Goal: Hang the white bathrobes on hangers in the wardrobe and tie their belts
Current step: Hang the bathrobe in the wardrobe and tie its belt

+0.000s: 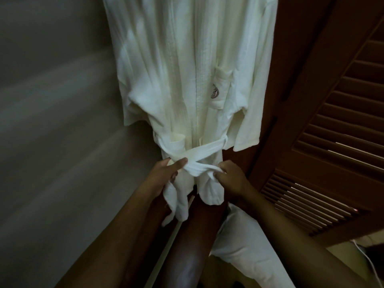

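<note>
The white bathrobe (176, 80) is hanging full length in front of us, its front edges meeting down the middle and the logo pocket (216, 92) facing out; the hanger itself is sitting above the frame, so I cannot see it. The belt (207, 151) is wrapping the waist and crossing low in front, and that crossing is where the work is happening. The left hand (164, 175) is gripping 1 end, thumb lying along the top of the band, with the loose tail (178, 204) dropping below it. The right hand (231, 178) is pinching the other end with curled fingers. Both hands are pulling outward, it seems, to cinch the first cross snug so the robe is staying closed; my read is that the knot is only half made, with the second pass not yet done. Outward now: a plain wall (52, 132) is running along the left, the louvred wooden door (332, 154) is standing open on the right, and a white bundle (245, 256), possibly another robe, is waiting below.
</note>
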`<control>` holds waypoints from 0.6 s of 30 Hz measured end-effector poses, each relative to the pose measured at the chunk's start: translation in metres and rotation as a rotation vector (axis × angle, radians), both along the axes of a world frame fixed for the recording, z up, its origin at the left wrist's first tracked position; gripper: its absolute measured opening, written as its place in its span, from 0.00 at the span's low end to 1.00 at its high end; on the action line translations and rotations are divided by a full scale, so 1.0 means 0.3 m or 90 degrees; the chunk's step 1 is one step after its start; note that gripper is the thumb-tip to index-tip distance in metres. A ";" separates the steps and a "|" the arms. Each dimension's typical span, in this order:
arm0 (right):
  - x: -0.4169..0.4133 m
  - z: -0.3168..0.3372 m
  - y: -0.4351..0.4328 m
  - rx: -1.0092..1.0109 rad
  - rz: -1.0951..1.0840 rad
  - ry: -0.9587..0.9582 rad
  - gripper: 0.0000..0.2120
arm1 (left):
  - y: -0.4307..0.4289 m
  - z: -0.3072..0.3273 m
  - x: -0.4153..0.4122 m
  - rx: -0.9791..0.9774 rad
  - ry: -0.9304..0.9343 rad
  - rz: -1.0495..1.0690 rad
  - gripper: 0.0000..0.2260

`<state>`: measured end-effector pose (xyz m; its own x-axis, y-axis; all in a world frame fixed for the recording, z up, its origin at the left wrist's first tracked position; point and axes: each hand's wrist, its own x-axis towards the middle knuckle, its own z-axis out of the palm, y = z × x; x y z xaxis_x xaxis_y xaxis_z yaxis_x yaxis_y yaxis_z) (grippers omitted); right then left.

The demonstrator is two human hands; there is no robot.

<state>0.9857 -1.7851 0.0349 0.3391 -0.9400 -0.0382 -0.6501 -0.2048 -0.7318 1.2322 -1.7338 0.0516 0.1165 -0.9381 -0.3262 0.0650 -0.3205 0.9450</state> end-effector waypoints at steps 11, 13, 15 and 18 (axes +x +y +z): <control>-0.038 0.111 0.028 0.285 0.041 -0.349 0.15 | -0.029 -0.023 -0.057 0.077 0.221 -0.047 0.32; -0.072 0.057 0.059 0.328 0.059 -0.340 0.18 | -0.051 -0.006 -0.083 0.060 0.235 -0.074 0.29; -0.088 0.012 0.083 0.356 0.044 -0.282 0.18 | -0.069 0.008 -0.105 0.051 0.235 -0.098 0.25; -0.086 -0.036 0.093 0.283 0.029 -0.107 0.05 | -0.081 0.012 -0.116 0.036 0.240 -0.085 0.22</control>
<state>0.9600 -1.7572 0.0242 0.4155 -0.8290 -0.3742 -0.5127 0.1264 -0.8492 1.1975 -1.7579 0.0551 -0.1424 -0.9166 -0.3737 0.3584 -0.3996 0.8437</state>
